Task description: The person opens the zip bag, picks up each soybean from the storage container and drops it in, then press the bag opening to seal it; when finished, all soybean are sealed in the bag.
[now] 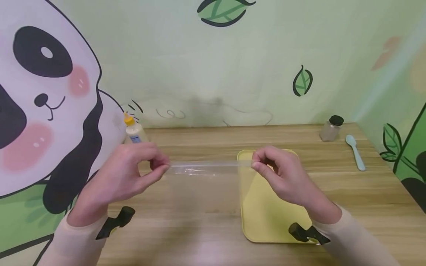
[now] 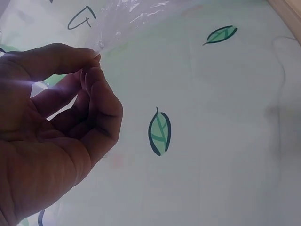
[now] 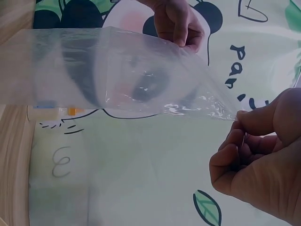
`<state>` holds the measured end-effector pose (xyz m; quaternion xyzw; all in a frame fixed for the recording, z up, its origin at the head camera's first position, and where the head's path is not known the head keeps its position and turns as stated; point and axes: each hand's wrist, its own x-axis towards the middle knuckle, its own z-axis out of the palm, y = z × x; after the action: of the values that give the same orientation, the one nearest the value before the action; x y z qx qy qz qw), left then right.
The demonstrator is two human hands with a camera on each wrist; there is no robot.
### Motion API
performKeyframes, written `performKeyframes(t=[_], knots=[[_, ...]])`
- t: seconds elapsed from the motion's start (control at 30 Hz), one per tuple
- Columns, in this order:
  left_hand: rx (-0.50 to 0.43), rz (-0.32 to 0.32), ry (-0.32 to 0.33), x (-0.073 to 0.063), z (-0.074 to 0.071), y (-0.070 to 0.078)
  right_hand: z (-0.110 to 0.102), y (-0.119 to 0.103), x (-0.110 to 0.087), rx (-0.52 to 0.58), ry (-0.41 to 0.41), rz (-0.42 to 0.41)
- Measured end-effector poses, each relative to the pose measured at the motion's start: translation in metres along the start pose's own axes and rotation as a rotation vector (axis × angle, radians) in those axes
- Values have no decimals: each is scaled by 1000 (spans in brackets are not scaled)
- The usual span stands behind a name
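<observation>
A clear plastic bag (image 1: 204, 188) hangs stretched between both hands over the table, its top edge drawn straight. My left hand (image 1: 128, 171) pinches one top corner between thumb and fingertips. At the opposite corner my right hand (image 1: 283, 173) pinches the same edge in the same way. In the right wrist view the see-through bag (image 3: 131, 75) spans from one hand to the other, with the wall drawing showing through it. Only a corner of the bag (image 2: 136, 16) appears in the left wrist view. Nothing shows inside the bag.
A yellow tray (image 1: 266, 221) lies under and beside the right hand. Behind the left hand stands a glue bottle (image 1: 134, 131) with an orange cap. At the back right are a jar (image 1: 330, 129) with a black lid and a light blue spoon (image 1: 356, 153). A painted wall rises behind.
</observation>
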<state>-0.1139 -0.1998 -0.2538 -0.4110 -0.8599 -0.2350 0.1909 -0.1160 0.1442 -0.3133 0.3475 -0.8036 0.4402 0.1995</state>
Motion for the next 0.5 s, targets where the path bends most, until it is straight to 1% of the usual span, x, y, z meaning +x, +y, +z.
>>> performKeyframes(t=[0.13, 0.37, 0.5], knots=[[-38, 12, -1, -11, -1, 8, 1, -6, -9, 38, -41, 1], [-68, -10, -37, -27, -2, 17, 1, -14, -21, 96, -106, 18], [-94, -20, -42, -35, -2, 24, 0, -18, -27, 127, -131, -9]])
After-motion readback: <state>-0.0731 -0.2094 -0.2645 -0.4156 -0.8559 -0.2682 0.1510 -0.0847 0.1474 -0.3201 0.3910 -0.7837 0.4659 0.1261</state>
